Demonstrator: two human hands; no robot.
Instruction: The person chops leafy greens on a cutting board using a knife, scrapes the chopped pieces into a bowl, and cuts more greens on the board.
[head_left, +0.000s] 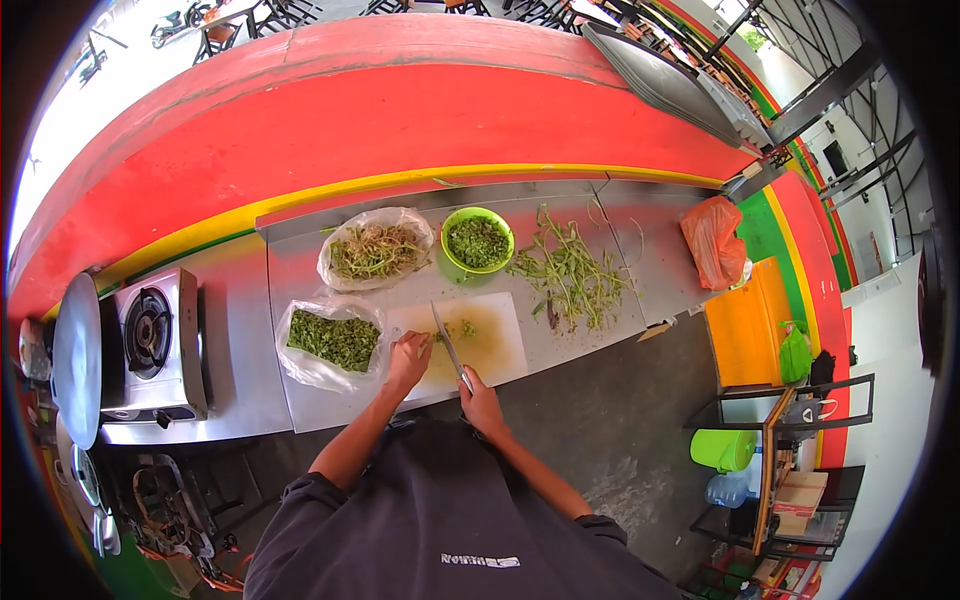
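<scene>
1. The kitchen knife (447, 340) is gripped by the right hand (479, 400), its fingers closed around the handle; its long axis is directed away from the body and slightly left, across the white cutting board (505, 350).
2. The loose cut greens (467, 327) are scattered on the board beside the blade, mostly to its right, beyond and rightward of the left fingertips; the few bits left of the blade are nearest the left hand (408, 359).
3. The left fingers are bent together; whether a stem is pinched cannot be told at this size.
4. The greens are seen as small, bright-green scraps, and the board is stained yellowish-brown around them.
</scene>
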